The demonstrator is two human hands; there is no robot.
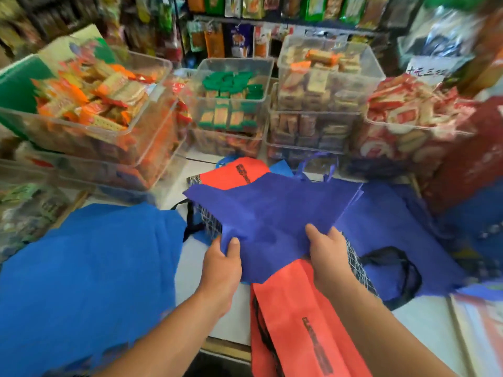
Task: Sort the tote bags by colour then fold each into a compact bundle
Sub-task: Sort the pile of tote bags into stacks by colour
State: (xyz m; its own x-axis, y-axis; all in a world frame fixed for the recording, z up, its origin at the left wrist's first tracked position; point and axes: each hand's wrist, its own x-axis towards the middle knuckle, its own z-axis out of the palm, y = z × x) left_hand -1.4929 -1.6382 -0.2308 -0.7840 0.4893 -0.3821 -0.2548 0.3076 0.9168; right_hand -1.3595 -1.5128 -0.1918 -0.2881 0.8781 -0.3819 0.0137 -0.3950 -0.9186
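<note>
An orange-red tote bag (299,322) hangs over the near edge of the worktop (190,273). Just above it, 2 hands hold a purple tote bag (272,208) mid-worktop: left hand (221,270) and right hand (330,257) each pinch its near hem, thumb on top. A blue tote bag (89,268) covers the left edge.

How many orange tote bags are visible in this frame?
2. The near orange bag hangs over the counter's edge; the far orange bag lies beyond the purple bag. Others may be hidden under it.
</note>
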